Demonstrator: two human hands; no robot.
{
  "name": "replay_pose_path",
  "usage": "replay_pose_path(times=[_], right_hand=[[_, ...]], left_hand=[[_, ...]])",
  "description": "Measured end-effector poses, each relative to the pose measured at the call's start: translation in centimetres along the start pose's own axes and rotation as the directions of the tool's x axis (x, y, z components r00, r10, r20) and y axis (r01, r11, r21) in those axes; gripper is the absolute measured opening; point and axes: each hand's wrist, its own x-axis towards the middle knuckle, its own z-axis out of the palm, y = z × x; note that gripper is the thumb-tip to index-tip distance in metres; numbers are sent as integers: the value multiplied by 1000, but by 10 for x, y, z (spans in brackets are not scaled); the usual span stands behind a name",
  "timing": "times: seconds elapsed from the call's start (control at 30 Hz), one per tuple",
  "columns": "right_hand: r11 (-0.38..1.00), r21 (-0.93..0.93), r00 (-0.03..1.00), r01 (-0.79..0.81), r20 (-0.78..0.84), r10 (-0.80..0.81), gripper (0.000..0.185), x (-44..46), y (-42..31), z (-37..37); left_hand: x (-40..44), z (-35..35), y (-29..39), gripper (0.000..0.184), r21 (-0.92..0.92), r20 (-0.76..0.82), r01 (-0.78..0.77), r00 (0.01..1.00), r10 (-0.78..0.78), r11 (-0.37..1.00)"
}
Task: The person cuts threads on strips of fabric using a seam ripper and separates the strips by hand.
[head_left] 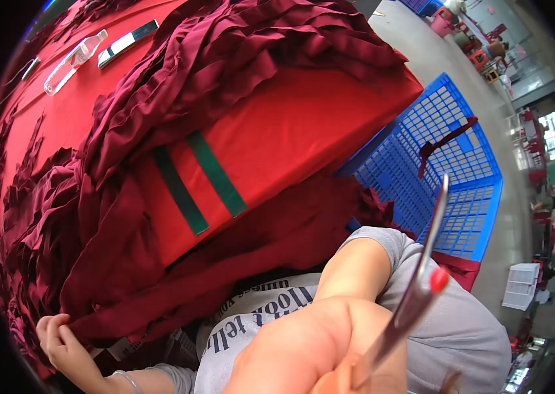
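My left hand [67,351] is at the lower left with curled fingers, holding the end of a long maroon fabric strip [179,292]. The strip runs across my lap toward the blue basket. Close to the camera, my right hand [330,371] is large and partly cut off by the lower edge. It holds a long, narrow, shiny metal tool [415,285] that points upward, with a red spot beside it; its exact kind is unclear. Heaped maroon fabric [120,151] covers the left and far side of the red-covered table [304,125].
Two green tape strips [215,174] mark the table cover. A clear plastic bottle [74,62] and a phone [126,44] lie at the far left. Right of the table stands a blue plastic basket [445,111] with a maroon scrap over its side. A white crate [520,285] is farther right.
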Motion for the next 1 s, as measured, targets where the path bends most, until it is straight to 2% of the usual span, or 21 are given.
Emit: replay_pose_path(times=[0.03,0.1,0.17,0.23,0.27,0.3,0.33,0.37,0.43,0.5,0.57,0.6,0.63,0.7,0.73,0.77,0.8,0.9,0.93,0.97,1.0], right_hand=[[989,148,997,8,-73,3,31,-3,7,12],[994,104,1000,22,-12,-21,35,-8,8,7],[959,-271,965,79,264,-5,37,-24,-2,-35],[963,-248,917,106,399,2,37,-13,5,-45],[996,-49,917,69,396,-44,34,2,16,-38],[997,43,942,57,327,-68,33,6,19,-27],[989,136,962,59,256,-92,32,11,22,-15],[990,118,988,78,126,-93,32,7,14,3],[995,57,996,87,8,-88,32,1,7,16],[998,-8,993,69,95,-68,31,-4,8,6],[997,-51,970,61,238,-47,29,-9,14,-16],[963,-267,975,22,218,38,22,-9,-9,-22],[884,-467,976,-23,182,121,15,-7,-28,-26],[796,-599,977,94,-97,-189,15,-12,-42,-36],[732,-674,915,96,-230,-331,15,-15,-49,-41],[682,-731,862,16,-336,-380,14,-14,-67,-51],[669,-736,768,-101,-485,-418,11,-14,-80,-61],[763,-627,614,-157,-667,-421,19,-6,-102,-81],[771,-620,580,-146,-685,-441,20,1,-104,-83],[778,-614,545,-131,-700,-461,22,9,-104,-85],[784,-610,509,-117,-715,-480,23,15,-106,-86]], left_hand=[[-8,7,-22,26,70,-161,24,987,-13,997],[1,10,-4,28,-39,-265,6,964,-17,999],[24,17,59,34,-326,-195,-23,980,-43,945],[52,26,118,33,-495,-99,-108,993,67,862],[64,31,138,33,-534,-88,-129,991,97,836],[75,39,154,33,-575,-76,-152,988,133,804],[86,56,163,34,-581,-90,-168,986,143,796],[95,77,171,34,-587,-104,-185,983,153,788],[106,124,179,38,-522,-135,-217,976,171,825],[104,133,187,39,-415,119,-95,980,158,905],[101,130,191,39,-310,119,-78,986,120,947],[101,127,191,38,-336,165,-42,981,103,941],[104,122,189,38,-355,211,-3,974,83,935],[105,106,183,35,-438,284,85,958,48,895],[104,93,182,33,-504,311,129,950,40,854],[101,85,179,32,-566,338,174,940,35,806],[94,92,173,25,-670,207,91,976,68,737],[84,77,166,13,-895,127,13,966,227,445],[79,70,166,10,-906,81,-58,948,308,419],[71,72,162,12,-844,-17,-196,940,340,499],[66,71,159,13,-832,-33,-222,934,355,509]])
